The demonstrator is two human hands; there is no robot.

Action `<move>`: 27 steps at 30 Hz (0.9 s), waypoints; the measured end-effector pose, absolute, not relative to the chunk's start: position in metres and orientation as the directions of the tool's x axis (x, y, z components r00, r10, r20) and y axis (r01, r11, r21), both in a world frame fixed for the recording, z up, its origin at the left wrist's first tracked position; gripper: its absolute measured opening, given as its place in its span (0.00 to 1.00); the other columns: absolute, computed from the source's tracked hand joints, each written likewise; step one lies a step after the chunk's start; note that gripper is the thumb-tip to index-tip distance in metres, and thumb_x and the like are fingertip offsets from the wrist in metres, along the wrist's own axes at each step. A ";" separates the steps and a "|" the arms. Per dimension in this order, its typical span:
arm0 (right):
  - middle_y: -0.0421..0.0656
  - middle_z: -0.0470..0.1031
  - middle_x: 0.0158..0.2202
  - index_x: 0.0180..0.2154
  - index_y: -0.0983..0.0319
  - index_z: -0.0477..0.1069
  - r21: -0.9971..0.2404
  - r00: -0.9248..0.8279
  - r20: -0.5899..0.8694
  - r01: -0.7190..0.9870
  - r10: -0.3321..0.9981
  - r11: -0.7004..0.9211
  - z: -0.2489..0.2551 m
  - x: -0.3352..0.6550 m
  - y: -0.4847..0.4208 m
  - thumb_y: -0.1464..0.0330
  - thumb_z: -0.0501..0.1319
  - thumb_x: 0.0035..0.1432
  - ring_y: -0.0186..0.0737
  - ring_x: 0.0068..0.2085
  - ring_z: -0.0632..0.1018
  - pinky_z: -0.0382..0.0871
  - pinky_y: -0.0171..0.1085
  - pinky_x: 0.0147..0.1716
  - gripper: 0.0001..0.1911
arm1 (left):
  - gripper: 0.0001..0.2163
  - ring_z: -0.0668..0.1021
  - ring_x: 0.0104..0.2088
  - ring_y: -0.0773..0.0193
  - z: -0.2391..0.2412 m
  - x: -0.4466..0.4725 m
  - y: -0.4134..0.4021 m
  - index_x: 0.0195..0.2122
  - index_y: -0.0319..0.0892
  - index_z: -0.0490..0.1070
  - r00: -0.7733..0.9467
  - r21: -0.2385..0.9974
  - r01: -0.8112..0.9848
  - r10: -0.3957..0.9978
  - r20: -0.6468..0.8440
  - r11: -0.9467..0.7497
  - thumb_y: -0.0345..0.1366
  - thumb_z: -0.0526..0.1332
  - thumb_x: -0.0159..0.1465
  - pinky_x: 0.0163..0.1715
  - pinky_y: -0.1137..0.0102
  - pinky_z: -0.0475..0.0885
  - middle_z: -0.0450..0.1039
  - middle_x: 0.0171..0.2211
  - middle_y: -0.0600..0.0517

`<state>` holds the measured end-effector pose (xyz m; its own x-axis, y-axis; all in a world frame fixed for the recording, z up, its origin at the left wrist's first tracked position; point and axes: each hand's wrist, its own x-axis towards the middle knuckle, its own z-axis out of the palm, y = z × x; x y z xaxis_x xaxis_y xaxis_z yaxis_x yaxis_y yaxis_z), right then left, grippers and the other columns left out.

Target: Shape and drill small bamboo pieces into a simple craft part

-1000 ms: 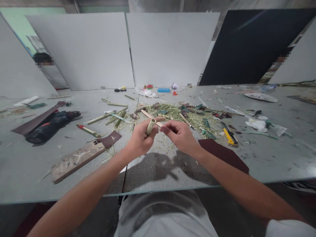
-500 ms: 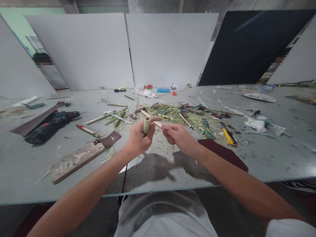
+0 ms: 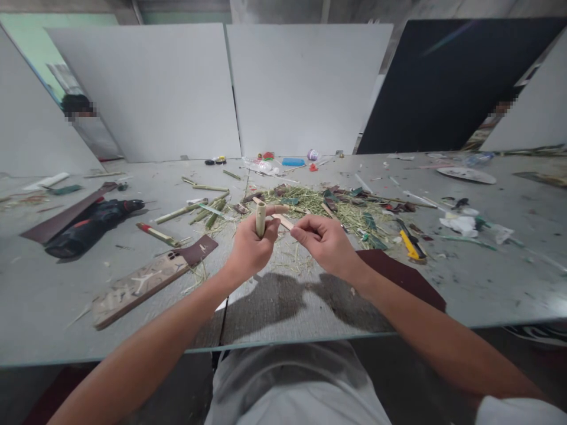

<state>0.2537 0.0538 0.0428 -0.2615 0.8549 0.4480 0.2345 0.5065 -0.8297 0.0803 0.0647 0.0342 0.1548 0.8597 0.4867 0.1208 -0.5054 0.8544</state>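
My left hand [image 3: 252, 245] is closed around a pale green hollow stem piece [image 3: 260, 219] that stands upright in the fist. The same hand also holds a flat, light wooden stick [image 3: 283, 221], which slants down toward my right hand, with the index finger stretched over it. My right hand [image 3: 326, 243] is closed in a pinch close to the stick's near end. Whatever lies between its fingertips is too small or hidden to make out. Just beyond both hands lies a heap of green plant shavings [image 3: 305, 200] with dark scraps.
A cordless drill [image 3: 93, 227], a patterned phone case [image 3: 139, 286] and cut stems [image 3: 179, 209] lie to the left. On the right are a yellow utility knife [image 3: 411, 243], a dark red sheet [image 3: 398, 277] and crumpled tissue [image 3: 458, 224]. Upright boards [image 3: 310, 88] line the table's back.
The stem piece in my left hand has tipped, so its open top shows less. My right hand has turned and shifted slightly right, its back now more over the fingers.
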 end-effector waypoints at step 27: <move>0.34 0.57 0.18 0.29 0.61 0.71 -0.572 -0.024 0.769 0.422 0.639 0.704 0.056 0.258 0.037 0.67 0.62 0.60 0.29 0.20 0.58 0.52 0.34 0.20 0.08 | 0.11 0.77 0.33 0.64 0.026 0.087 0.064 0.41 0.42 0.62 0.473 0.887 -0.444 0.807 0.352 -0.127 0.42 0.61 0.64 0.35 0.66 0.70 0.74 0.35 0.50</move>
